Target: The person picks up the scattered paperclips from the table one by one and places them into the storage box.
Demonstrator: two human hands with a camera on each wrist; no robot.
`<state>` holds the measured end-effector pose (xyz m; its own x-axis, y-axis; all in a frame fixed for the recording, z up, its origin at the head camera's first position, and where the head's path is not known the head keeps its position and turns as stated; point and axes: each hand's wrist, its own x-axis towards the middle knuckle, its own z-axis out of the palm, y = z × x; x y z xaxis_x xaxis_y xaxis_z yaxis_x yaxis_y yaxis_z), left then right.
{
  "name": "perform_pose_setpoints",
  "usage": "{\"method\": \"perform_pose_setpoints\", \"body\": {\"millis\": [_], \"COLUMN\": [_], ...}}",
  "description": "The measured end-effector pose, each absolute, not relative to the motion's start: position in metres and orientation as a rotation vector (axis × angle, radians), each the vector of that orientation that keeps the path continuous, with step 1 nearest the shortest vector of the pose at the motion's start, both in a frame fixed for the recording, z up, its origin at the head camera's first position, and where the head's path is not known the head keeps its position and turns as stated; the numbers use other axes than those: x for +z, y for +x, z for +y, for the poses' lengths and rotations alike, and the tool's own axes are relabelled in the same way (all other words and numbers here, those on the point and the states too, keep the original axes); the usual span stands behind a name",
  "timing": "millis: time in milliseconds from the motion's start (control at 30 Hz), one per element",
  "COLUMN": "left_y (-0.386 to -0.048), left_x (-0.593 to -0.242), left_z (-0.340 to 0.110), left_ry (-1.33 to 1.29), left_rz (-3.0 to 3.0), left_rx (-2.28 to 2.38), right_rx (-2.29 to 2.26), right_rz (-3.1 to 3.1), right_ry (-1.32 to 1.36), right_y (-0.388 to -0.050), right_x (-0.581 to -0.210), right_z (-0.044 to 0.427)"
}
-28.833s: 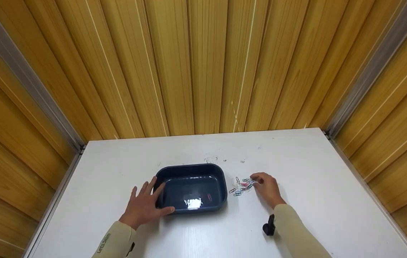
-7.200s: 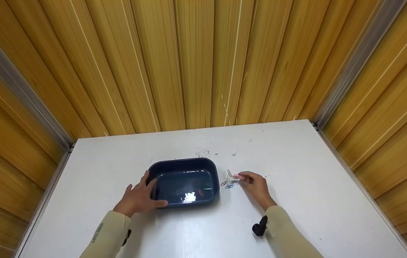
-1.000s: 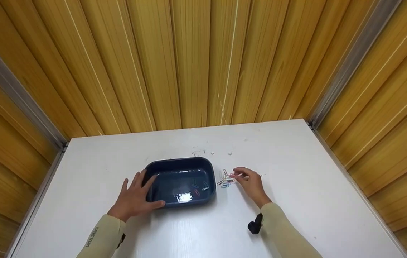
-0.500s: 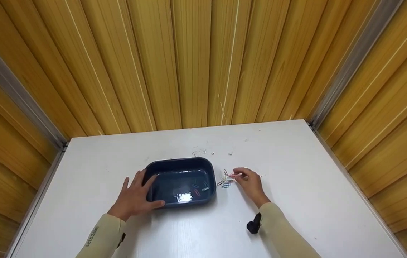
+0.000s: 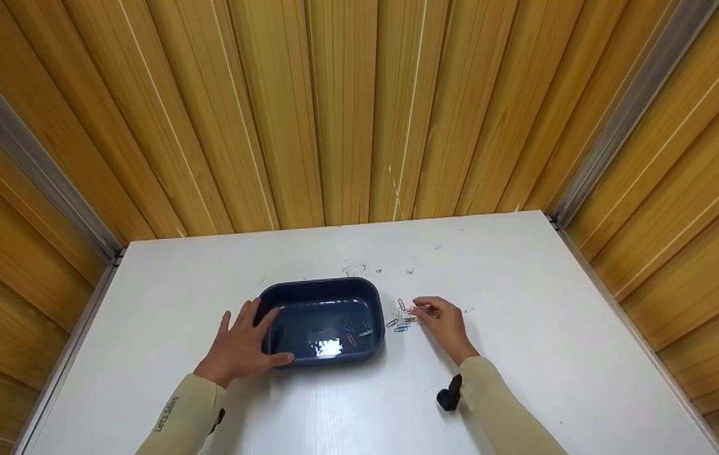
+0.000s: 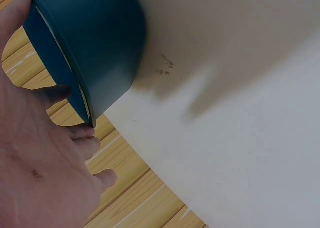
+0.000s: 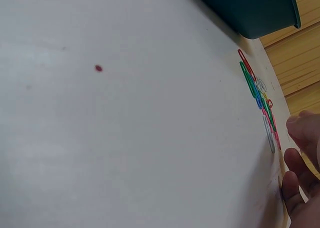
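Observation:
My left hand (image 5: 237,349) rests on the left end of a dark blue plastic basin (image 5: 277,289) in the head view, fingers spread. One finger reaches inside the rim; the thumb lies at the near edge. The left wrist view shows the palm beside the basin wall (image 6: 95,43). A small pile of coloured paper clips (image 5: 402,327) lies on the table just right of the basin. Over its right side my right hand (image 5: 448,325) bends its fingers, thumb and forefinger apart. A pink clip (image 5: 412,310) is by the thumb tip; whether they touch is unclear.
Several paper clips, among them a red one (image 5: 351,340), lie in the basin's right half. The white table (image 5: 334,411) meets yellow wood-patterned panels (image 5: 346,114) at the back and sides. Dark marks (image 5: 354,268) show on the table behind the basin.
Since the earliest frame, several clips have joined the red one in the basin, and the pile beside it has shrunk. Over the last second both hands stay nearly still.

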<state>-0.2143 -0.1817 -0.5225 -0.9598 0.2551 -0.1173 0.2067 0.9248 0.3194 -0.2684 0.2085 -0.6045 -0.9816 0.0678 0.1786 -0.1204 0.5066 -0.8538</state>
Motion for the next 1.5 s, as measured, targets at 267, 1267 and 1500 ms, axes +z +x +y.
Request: {"method": "perform_pose_setpoints", "body": {"millis": [267, 1267, 1500], "left_y": [-0.215, -0.213, -0.214], "left_x": [-0.523, -0.521, -0.522], "left_z": [-0.181, -0.18, -0.18], "left_ry": [0.341, 0.316, 0.318], "left_rz": [2.928, 2.917, 2.915], "left_rx": [0.462, 0.463, 0.452], "right_rx": [1.455, 1.358, 1.378], "right_rz": [-2.567, -2.648, -2.634], "right_ry": [0.053, -0.007, -0.037], "right_y": [-0.272, -0.276, -0.275], "right_x": [-0.609, -0.617, -0.614], "right_z": [0.21, 0.208, 0.209]}}
